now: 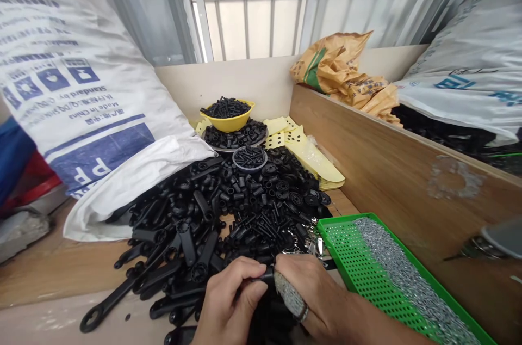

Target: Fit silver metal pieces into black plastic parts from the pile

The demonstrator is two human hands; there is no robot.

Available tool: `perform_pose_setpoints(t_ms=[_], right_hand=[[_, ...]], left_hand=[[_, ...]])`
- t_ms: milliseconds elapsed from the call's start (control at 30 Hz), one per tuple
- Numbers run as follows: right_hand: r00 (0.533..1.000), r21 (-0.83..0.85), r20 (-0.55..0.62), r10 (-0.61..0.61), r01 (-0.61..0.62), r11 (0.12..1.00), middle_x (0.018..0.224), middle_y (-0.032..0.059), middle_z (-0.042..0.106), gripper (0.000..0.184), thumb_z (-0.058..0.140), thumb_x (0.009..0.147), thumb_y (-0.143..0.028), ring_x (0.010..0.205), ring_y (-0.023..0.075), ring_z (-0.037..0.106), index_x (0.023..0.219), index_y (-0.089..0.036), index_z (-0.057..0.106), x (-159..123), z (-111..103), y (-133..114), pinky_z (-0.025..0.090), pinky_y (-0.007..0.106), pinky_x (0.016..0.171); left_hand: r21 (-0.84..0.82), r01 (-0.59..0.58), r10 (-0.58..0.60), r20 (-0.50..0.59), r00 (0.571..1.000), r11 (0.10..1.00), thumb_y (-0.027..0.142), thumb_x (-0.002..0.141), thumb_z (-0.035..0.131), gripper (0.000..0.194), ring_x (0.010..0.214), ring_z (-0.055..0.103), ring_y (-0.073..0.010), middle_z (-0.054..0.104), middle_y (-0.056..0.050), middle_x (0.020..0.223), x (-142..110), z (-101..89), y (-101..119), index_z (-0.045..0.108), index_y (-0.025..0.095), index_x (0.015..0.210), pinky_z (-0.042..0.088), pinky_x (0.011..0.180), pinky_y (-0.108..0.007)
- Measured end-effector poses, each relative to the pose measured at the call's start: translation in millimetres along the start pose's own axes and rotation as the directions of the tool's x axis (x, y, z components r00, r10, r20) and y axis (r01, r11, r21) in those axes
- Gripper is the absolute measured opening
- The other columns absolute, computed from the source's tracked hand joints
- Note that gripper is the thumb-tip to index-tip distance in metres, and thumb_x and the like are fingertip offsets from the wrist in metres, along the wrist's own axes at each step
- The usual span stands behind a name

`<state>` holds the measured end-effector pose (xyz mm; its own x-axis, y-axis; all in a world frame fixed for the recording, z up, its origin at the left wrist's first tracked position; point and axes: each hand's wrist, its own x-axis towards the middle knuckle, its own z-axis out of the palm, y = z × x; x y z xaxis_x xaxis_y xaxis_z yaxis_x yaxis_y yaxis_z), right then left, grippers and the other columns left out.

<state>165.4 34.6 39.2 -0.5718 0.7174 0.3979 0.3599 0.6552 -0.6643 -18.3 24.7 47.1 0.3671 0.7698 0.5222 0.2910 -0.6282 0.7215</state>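
At the front edge of the work surface, my left hand [230, 301] pinches a small black plastic part [268, 275] between thumb and fingers. My right hand [316, 290] is closed against the other end of that part, its fingertips turned away from view. A worn grey wrap [290, 297] covers one finger of my right hand. Just beyond both hands spreads a heap of black plastic pieces: long arms with ring ends [186, 241], short tubes [240, 187] and black screws [265, 222]. Small shiny metal clips [316, 241] lie near my right hand.
A green perforated tray [342, 252] of small metal pieces stands at right, beside a wooden partition [391, 165]. Behind the heap are a yellow basket [230, 123], a clear bowl [249, 168] and yellow cards [314, 162]. A large white sack [110, 100] leans at left.
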Motion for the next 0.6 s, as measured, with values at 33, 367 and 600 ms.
perform_pose_setpoints(t_ms=[33,367,600], right_hand=[[0.998,-0.044,0.004,-0.057,0.057,0.997,0.059,-0.0014,0.038,0.023,0.028,0.087,-0.036,0.051,0.0152,0.036,0.068,-0.024,0.024,0,-1,3,0.024,0.029,0.048],[0.804,0.789,0.257,0.536,-0.495,0.364,0.05,-0.0063,0.035,0.03,0.046,0.073,-0.047,0.04,0.0088,0.032,0.057,-0.022,0.038,-7,26,1,0.035,0.022,0.04],[0.915,0.411,0.052,0.4,-0.385,0.827,0.059,-0.0017,0.043,0.026,0.038,0.083,-0.035,0.057,0.014,0.042,0.062,-0.021,0.039,-3,2,-8,0.034,0.026,0.054]], left_hand=[[-0.007,0.026,-0.026,0.005,1.0,1.0,0.014,0.088,0.054,0.01,0.07,0.064,-0.0133,0.066,0.0,0.08,0,0.7,0,0.058,0.022,0.093,0.051,0.062,-0.018],[0.232,-0.367,0.356,0.089,0.93,0.901,0.005,0.089,0.044,0.021,0.067,0.053,-0.016,0.063,-0.01,0.081,3,6.3,-8,0.054,0.013,0.105,0.048,0.06,-0.025],[-0.017,0.015,-0.015,-0.004,1.0,1.0,0.012,0.086,0.054,0.017,0.064,0.057,-0.0125,0.064,-0.001,0.077,1,5.3,0,0.059,0.022,0.099,0.047,0.059,-0.019]])
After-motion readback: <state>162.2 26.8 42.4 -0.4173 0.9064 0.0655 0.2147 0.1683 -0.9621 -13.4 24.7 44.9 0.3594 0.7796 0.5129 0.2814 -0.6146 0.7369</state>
